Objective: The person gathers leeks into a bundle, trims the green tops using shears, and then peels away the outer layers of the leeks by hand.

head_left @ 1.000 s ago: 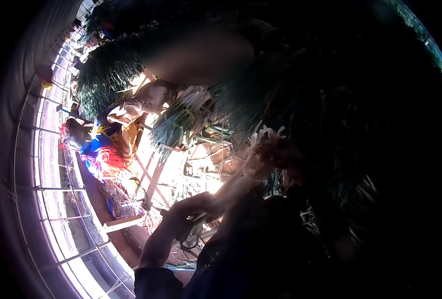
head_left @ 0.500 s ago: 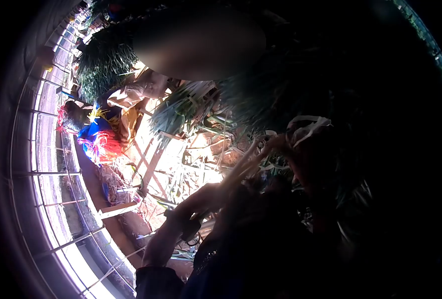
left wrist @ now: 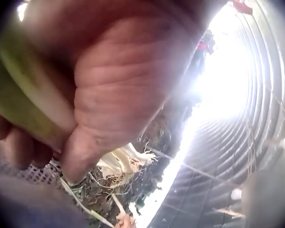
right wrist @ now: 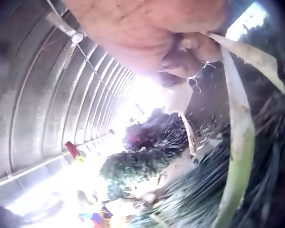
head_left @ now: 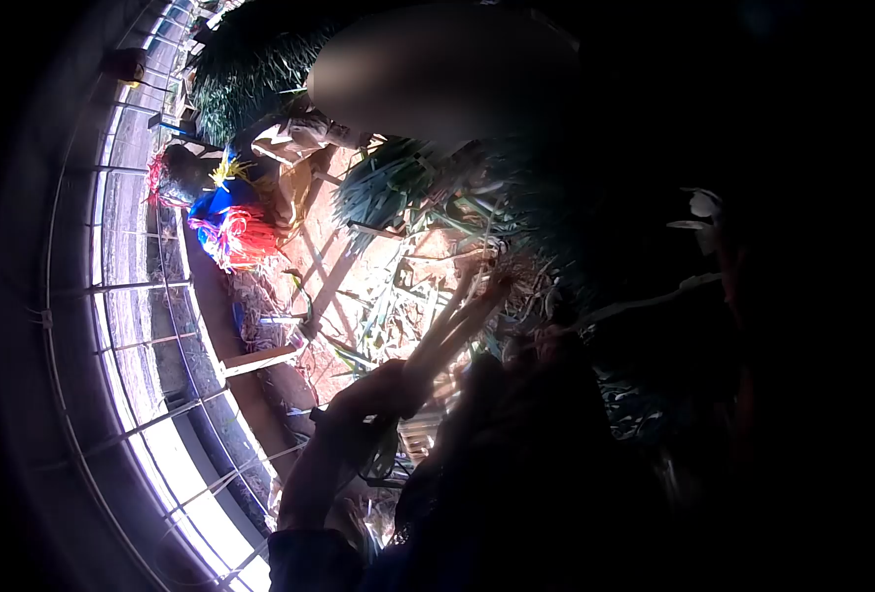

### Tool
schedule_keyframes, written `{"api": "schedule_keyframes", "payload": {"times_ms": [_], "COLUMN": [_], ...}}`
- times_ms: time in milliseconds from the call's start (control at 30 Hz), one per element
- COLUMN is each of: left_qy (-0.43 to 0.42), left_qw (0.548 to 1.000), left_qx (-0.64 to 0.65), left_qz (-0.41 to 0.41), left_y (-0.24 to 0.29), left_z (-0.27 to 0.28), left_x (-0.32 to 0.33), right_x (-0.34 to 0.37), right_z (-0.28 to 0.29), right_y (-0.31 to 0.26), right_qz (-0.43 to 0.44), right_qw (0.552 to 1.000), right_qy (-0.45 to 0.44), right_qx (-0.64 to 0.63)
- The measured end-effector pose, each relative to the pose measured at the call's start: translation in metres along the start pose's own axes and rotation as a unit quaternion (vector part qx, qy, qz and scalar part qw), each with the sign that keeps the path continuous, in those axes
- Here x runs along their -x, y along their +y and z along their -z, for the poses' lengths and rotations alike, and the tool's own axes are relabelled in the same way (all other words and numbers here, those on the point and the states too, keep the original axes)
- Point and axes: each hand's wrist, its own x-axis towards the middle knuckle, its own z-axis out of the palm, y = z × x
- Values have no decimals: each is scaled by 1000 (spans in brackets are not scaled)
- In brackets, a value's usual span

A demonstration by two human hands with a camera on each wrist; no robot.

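My left hand (head_left: 373, 390) grips a bunch of green onions (head_left: 447, 340), their pale stems slanting up and right to the roots in the head view. Close up in the left wrist view, thumb and fingers wrap the green part, and the white root ends (left wrist: 121, 164) show below the palm. My right hand (right wrist: 156, 38) is up and away from the bunch, its fingers curled on peeled-off leaf strips (right wrist: 240, 128) that hang down, white turning to green. Deep shadow hides most of that hand in the head view; a pale strip (head_left: 699, 207) catches light there.
A cut green onion pile (head_left: 383, 187) lies ahead, with a larger heap (head_left: 250, 79) behind. Red twine (head_left: 245, 237) and a blue bundle (head_left: 211, 205) sit left, near a wooden bar (head_left: 260, 360). Loose leaves litter the sunlit ground. A plastic tunnel wall (head_left: 112, 296) runs along the left.
My right hand has moved from the root end of the bunch out to the right, pulling leaf strips away. The left hand keeps its grip on the onions. The head view has shifted.
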Motion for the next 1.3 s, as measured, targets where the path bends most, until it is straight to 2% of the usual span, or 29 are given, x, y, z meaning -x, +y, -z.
{"api": "schedule_keyframes", "payload": {"times_ms": [33,100,133,200,267,333,367,400,433,467,533,633,733,900,1133,1300], "left_qy": [-78,44,30,65,93,105,110,112,114,114,110,100,101,102,108,119], "left_qw": [995,985,980,980,981,982,983,984,986,988,991,993,992,988,959,904], "left_qx": [63,153,179,171,154,133,123,110,95,79,46,0,-40,-106,-257,-409], "left_qz": [-16,-64,-75,-75,-77,-80,-82,-80,-79,-74,-67,-64,-59,-52,-52,-25], "left_y": [-7,0,-7,1,19,41,51,60,69,76,89,97,99,105,120,143], "left_z": [19,6,20,19,13,6,2,-4,-10,-19,-42,-70,-77,-73,-38,30], "left_x": [-5,13,3,-2,-4,-9,-14,-22,-34,-50,-87,-131,-145,-162,-172,-162], "right_x": [-36,-110,-140,-184,-192,-170,-150,-122,-86,-52,11,38,26,11,-12,-19], "right_z": [35,106,134,167,141,67,20,-32,-84,-122,-192,-136,-141,-168,-215,-275], "right_y": [6,18,23,21,10,-20,-43,-73,-107,-142,-226,-280,-275,-255,-244,-261], "right_qz": [-13,-27,-17,8,48,86,93,100,89,34,-34,-28,-88,-198,-263,-304], "right_qw": [999,993,989,982,989,992,974,930,856,758,540,574,563,542,583,615], "right_qy": [25,77,100,119,68,-91,-191,-301,-408,-459,-577,-538,-524,-482,-438,-423], "right_qx": [27,86,109,144,123,3,-73,-185,-304,-463,-612,-617,-633,-660,-631,-592]}}
